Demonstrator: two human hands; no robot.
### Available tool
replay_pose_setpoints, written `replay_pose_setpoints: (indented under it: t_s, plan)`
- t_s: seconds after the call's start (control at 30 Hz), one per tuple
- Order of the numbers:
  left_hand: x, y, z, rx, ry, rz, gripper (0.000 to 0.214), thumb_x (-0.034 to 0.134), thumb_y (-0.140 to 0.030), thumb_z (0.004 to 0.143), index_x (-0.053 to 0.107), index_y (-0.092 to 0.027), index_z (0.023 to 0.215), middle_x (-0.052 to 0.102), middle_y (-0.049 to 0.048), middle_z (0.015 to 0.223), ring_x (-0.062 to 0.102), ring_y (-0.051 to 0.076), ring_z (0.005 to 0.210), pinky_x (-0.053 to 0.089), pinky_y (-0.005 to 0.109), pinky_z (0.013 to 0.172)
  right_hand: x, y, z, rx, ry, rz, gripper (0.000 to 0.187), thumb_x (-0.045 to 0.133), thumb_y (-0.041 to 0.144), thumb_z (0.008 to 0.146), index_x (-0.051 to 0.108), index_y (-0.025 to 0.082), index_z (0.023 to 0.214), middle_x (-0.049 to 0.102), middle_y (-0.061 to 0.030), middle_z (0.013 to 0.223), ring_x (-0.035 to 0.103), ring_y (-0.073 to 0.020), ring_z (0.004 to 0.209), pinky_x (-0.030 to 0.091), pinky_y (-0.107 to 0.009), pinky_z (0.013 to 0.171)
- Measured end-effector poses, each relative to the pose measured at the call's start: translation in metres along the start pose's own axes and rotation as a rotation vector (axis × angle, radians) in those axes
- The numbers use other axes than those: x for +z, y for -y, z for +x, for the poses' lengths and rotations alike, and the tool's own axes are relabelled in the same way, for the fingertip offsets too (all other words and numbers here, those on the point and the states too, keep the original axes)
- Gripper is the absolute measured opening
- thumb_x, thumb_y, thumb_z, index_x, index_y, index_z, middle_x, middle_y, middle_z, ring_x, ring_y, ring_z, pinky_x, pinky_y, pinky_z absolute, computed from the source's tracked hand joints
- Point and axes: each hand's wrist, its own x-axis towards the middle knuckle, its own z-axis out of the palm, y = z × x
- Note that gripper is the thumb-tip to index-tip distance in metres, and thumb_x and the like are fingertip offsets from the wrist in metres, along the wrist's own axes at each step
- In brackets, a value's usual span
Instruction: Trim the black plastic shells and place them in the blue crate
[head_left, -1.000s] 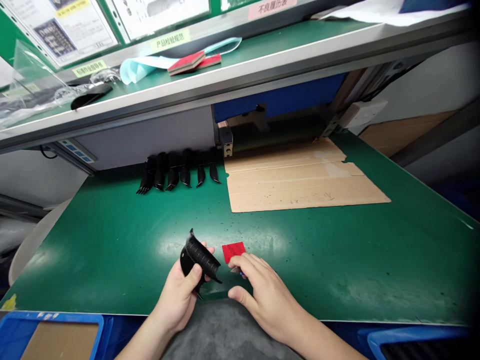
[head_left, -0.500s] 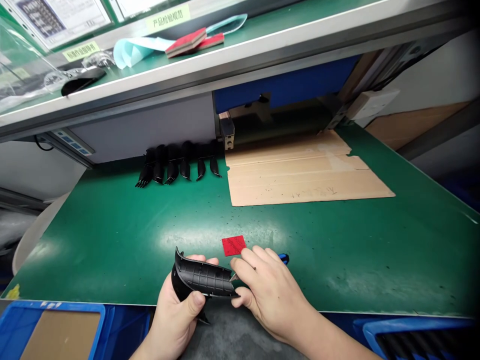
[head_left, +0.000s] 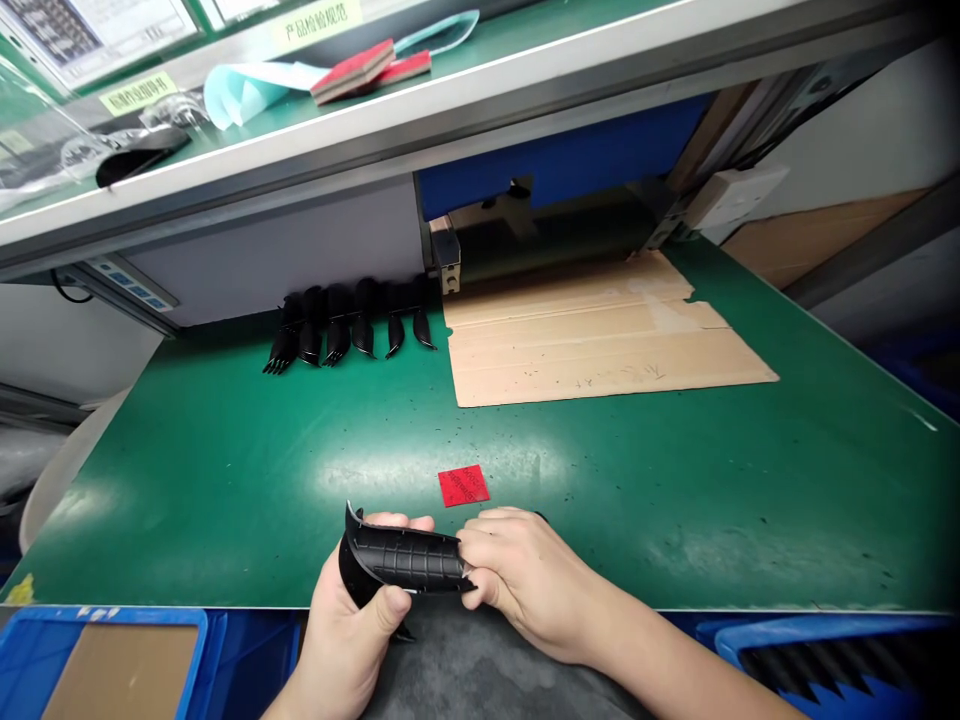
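My left hand (head_left: pixel 349 630) is wrapped round a curved black plastic part (head_left: pixel 409 558), its thumb on the lower edge. The ribbed hollow inside of the part faces up, and a pointed tip rises at its left end. Against the part's right end, my right hand (head_left: pixel 525 575) is closed round a slim knife, mostly hidden by the fingers. Only the dark end of the knife handle (head_left: pixel 541 516) shows behind the knuckles; its blade is hard to make out. Just beyond the hands, a small red abrasive pad (head_left: pixel 463 486) lies on the green tabletop (head_left: pixel 225 480).
Several similar black parts (head_left: pixel 349 320) stand in a row at the back. A cardboard sheet (head_left: pixel 600 345) lies right of them, below a shelf (head_left: pixel 360 130) that overhangs the bench. Blue bins (head_left: pixel 202 650) flank me below the front edge. Black crumbs dot the tabletop.
My right hand has turned and closed in on the part's right end, hiding the blue handle and metal tip seen before. The part has tilted slightly. The whole view has shifted a little.
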Motion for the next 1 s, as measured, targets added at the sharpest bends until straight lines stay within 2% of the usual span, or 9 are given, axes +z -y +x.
replay_pose_setpoints:
  t_s: [0.17, 0.33, 0.53, 0.67, 0.77, 0.83, 0.9, 0.93, 1.0]
  plan:
    - [0.011, -0.004, 0.001, -0.049, 0.014, -0.187, 0.041, 0.074, -0.023, 0.074, 0.061, -0.028, 0.113, 0.068, 0.0066, 0.119, 0.063, 0.023, 0.111, 0.05, 0.034, 0.094, 0.004, 0.008, 0.001, 0.089, -0.174, 0.35, 0.053, 0.023, 0.07, 0.088, 0.042, 0.021, 0.079, 0.048, 0.0, 0.076, 0.043, -0.0149, 0.069, 0.033, -0.028, 0.064]
    - [0.019, -0.009, -0.001, -0.094, -0.071, -0.266, 0.042, 0.079, -0.026, 0.069, 0.065, -0.029, 0.108, 0.07, 0.0043, 0.115, 0.065, 0.022, 0.106, 0.051, 0.032, 0.092, 0.007, 0.016, 0.005, 0.102, -0.229, 0.36, 0.057, 0.02, 0.071, 0.087, 0.045, 0.02, 0.084, 0.047, -0.0028, 0.081, 0.042, -0.0176, 0.074, 0.034, -0.03, 0.067]
    - [0.008, -0.002, -0.003, -0.072, -0.009, -0.256, 0.043, 0.076, -0.022, 0.072, 0.062, -0.028, 0.113, 0.069, 0.0074, 0.118, 0.062, 0.024, 0.112, 0.049, 0.036, 0.096, 0.001, 0.005, 0.003, 0.004, 0.134, 0.658, 0.059, 0.022, 0.071, 0.088, 0.042, 0.02, 0.069, 0.038, 0.0034, 0.064, 0.036, -0.0107, 0.057, 0.028, -0.026, 0.055]
    - [0.003, 0.003, -0.004, -0.053, -0.013, -0.265, 0.042, 0.074, -0.023, 0.075, 0.062, -0.029, 0.114, 0.067, 0.0064, 0.121, 0.062, 0.022, 0.111, 0.048, 0.034, 0.096, -0.005, -0.003, 0.0, 0.106, 0.109, 0.845, 0.064, 0.024, 0.071, 0.087, 0.053, 0.017, 0.072, 0.046, 0.0006, 0.063, 0.043, -0.0119, 0.058, 0.033, -0.027, 0.058]
    - [-0.001, 0.003, -0.005, -0.025, -0.101, -0.296, 0.043, 0.075, -0.024, 0.074, 0.061, -0.028, 0.115, 0.066, 0.0071, 0.122, 0.061, 0.022, 0.113, 0.048, 0.033, 0.097, -0.007, -0.016, 0.002, 0.197, 0.063, 1.015, 0.066, 0.01, 0.064, 0.092, 0.053, 0.019, 0.071, 0.046, 0.0001, 0.058, 0.041, -0.0132, 0.053, 0.037, -0.029, 0.056]
    - [-0.008, 0.0, -0.007, -0.013, -0.214, -0.343, 0.043, 0.074, -0.025, 0.075, 0.06, -0.026, 0.116, 0.066, 0.009, 0.123, 0.062, 0.023, 0.111, 0.049, 0.034, 0.095, -0.003, -0.032, 0.004, 0.302, 0.065, 0.847, 0.061, 0.015, 0.063, 0.092, 0.057, 0.021, 0.075, 0.054, -0.0026, 0.06, 0.049, -0.0163, 0.056, 0.042, -0.031, 0.058]
    - [-0.022, -0.005, -0.008, -0.006, -0.347, -0.43, 0.041, 0.07, -0.026, 0.079, 0.059, -0.023, 0.118, 0.065, 0.0108, 0.122, 0.063, 0.023, 0.107, 0.05, 0.035, 0.091, 0.008, -0.051, 0.01, 0.366, 0.112, 0.367, 0.043, 0.051, 0.063, 0.081, 0.065, 0.024, 0.091, 0.069, -0.0088, 0.089, 0.062, -0.0254, 0.084, 0.048, -0.038, 0.076]
    - [-0.034, -0.01, -0.009, 0.006, -0.419, -0.488, 0.04, 0.069, -0.026, 0.08, 0.058, -0.022, 0.119, 0.065, 0.0114, 0.121, 0.064, 0.022, 0.105, 0.051, 0.036, 0.089, 0.017, -0.061, 0.015, 0.369, 0.143, 0.158, 0.046, 0.066, 0.061, 0.068, 0.068, 0.025, 0.097, 0.07, -0.0101, 0.104, 0.061, -0.0319, 0.099, 0.047, -0.043, 0.085]
    - [-0.072, -0.02, -0.014, 0.078, -0.575, -0.6, 0.036, 0.067, -0.025, 0.082, 0.059, -0.02, 0.117, 0.065, 0.0122, 0.118, 0.064, 0.022, 0.102, 0.052, 0.038, 0.086, 0.039, -0.074, 0.029, 0.34, 0.199, -0.035, 0.044, 0.073, 0.054, 0.062, 0.07, 0.029, 0.098, 0.071, -0.0075, 0.108, 0.063, -0.034, 0.102, 0.051, -0.041, 0.086]
